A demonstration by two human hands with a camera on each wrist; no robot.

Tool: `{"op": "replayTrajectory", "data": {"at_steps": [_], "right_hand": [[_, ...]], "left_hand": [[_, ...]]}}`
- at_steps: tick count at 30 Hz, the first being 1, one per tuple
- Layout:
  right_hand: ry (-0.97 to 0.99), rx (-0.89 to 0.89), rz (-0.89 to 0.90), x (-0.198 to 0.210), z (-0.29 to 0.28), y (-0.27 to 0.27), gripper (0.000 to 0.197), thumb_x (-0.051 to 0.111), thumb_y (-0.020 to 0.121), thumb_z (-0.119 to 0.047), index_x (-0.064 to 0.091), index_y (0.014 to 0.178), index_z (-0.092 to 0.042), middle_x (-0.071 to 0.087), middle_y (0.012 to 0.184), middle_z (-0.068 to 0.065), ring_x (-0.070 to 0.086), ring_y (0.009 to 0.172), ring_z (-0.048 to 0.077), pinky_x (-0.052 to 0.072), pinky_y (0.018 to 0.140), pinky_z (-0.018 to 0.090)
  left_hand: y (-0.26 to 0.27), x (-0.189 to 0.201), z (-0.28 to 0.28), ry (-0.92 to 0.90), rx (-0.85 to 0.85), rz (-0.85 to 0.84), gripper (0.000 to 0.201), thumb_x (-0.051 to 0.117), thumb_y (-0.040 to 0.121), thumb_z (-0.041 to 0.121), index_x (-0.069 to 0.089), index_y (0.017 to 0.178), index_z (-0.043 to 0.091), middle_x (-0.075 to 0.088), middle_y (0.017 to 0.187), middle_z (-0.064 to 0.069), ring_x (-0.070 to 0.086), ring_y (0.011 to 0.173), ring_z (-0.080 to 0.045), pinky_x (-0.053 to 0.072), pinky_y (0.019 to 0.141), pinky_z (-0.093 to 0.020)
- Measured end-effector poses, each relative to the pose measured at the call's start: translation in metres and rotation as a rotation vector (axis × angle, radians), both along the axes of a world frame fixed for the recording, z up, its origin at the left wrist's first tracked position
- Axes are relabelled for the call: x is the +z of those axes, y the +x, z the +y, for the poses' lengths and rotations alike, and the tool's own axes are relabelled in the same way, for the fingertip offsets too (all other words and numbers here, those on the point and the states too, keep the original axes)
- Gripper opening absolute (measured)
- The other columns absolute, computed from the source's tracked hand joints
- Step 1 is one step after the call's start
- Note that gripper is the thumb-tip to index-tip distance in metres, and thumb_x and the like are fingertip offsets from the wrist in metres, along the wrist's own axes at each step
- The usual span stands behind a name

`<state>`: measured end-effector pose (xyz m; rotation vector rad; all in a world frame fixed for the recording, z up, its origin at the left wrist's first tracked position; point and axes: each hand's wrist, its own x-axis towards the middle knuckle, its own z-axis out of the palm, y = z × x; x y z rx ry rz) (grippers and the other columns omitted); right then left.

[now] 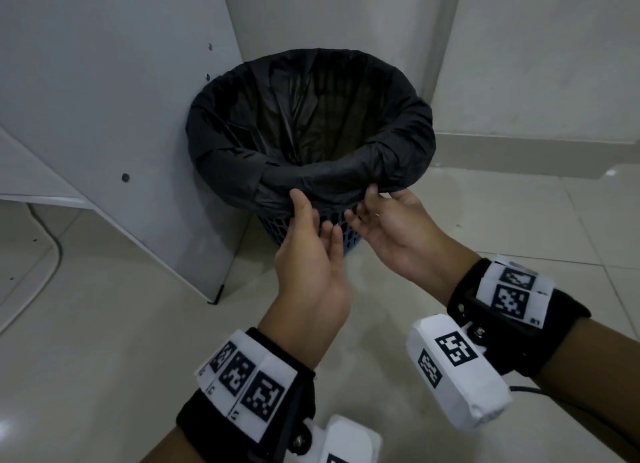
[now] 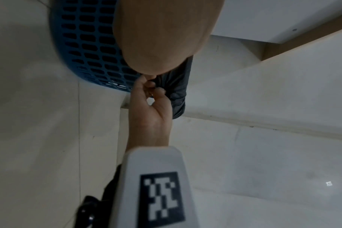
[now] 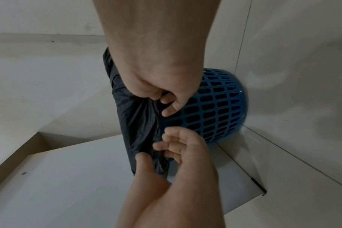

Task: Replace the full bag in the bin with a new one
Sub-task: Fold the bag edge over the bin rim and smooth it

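A blue perforated bin (image 1: 273, 227) stands on the floor in a corner. It is lined with a black bag (image 1: 311, 116) whose top is folded down over the rim. Both hands are at the near rim. My right hand (image 1: 363, 202) pinches the bag's hem, thumb on top and fingers curled under it. My left hand (image 1: 313, 213) is beside it with its thumb against the hem and its fingers loosely extended below. The right wrist view shows the bin (image 3: 215, 108), the bag (image 3: 139, 120) and my left hand (image 3: 182, 151). The inside of the bag looks dark and hollow.
A white cabinet panel (image 1: 121, 116) stands close against the bin's left side. Pale walls meet behind the bin. Glossy floor tiles (image 1: 519, 237) spread to the right and in front, and a cable (image 1: 52, 240) lies on the floor at far left.
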<state>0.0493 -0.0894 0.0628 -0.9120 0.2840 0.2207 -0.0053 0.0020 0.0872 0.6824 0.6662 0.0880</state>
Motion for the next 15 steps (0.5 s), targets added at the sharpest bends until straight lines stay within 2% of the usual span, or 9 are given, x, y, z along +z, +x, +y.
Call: {"op": "replayTrajectory", "data": {"at_steps": [2,4,7,10,12,15], "right_hand": [[-0.012,-0.011,-0.006,0.0,0.001,-0.001,0.012,0.048,0.103,-0.006,0.057,0.101,-0.014,0.055,0.07,0.002,0.054,0.065,0.009,0.058,0.069,0.026],[-0.022,-0.01,-0.014,0.002,0.001,-0.002,0.013,0.047,0.103,-0.006,0.057,0.099,-0.013,0.053,0.068,0.002,0.053,0.065,0.01,0.058,0.07,0.026],[-0.02,0.005,-0.011,0.004,0.001,-0.004,0.01,0.047,0.103,-0.006,0.056,0.106,-0.011,0.054,0.071,0.002,0.053,0.065,0.01,0.059,0.072,0.028],[-0.017,0.002,0.006,0.006,0.0,-0.008,0.01,0.049,0.103,-0.006,0.057,0.107,-0.011,0.055,0.074,0.004,0.053,0.068,0.01,0.06,0.077,0.031],[-0.025,-0.025,0.035,0.007,0.0,-0.013,0.016,0.053,0.101,-0.009,0.057,0.116,-0.013,0.057,0.081,0.005,0.055,0.071,0.011,0.06,0.084,0.033],[-0.084,-0.14,0.095,0.005,0.0,-0.024,0.033,0.063,0.097,-0.018,0.051,0.127,-0.011,0.059,0.088,0.006,0.056,0.071,0.012,0.061,0.079,0.032]], "left_hand": [[0.003,0.006,-0.004,-0.013,0.004,-0.012,0.032,0.068,0.09,0.045,0.068,0.102,0.016,0.066,0.104,0.005,0.061,0.095,-0.006,0.054,0.086,-0.02],[0.006,0.009,-0.007,-0.016,0.002,-0.023,0.03,0.063,0.092,0.045,0.064,0.1,0.017,0.064,0.108,0.004,0.061,0.1,-0.006,0.053,0.088,-0.02],[0.012,0.011,-0.009,-0.027,0.011,-0.02,0.037,0.057,0.097,0.043,0.061,0.116,0.011,0.062,0.11,0.003,0.06,0.099,-0.008,0.053,0.081,-0.019],[0.019,0.011,-0.006,-0.055,0.02,-0.012,0.044,0.055,0.1,0.039,0.057,0.131,0.007,0.061,0.114,0.001,0.058,0.095,-0.01,0.053,0.076,-0.02],[0.022,0.01,-0.003,-0.067,0.013,-0.026,0.042,0.056,0.101,0.036,0.058,0.132,0.008,0.062,0.113,0.0,0.056,0.089,-0.01,0.054,0.076,-0.02],[0.026,0.008,0.002,-0.069,0.016,-0.019,0.039,0.058,0.1,0.033,0.059,0.129,0.007,0.058,0.098,0.001,0.051,0.077,-0.009,0.054,0.075,-0.023]]}}
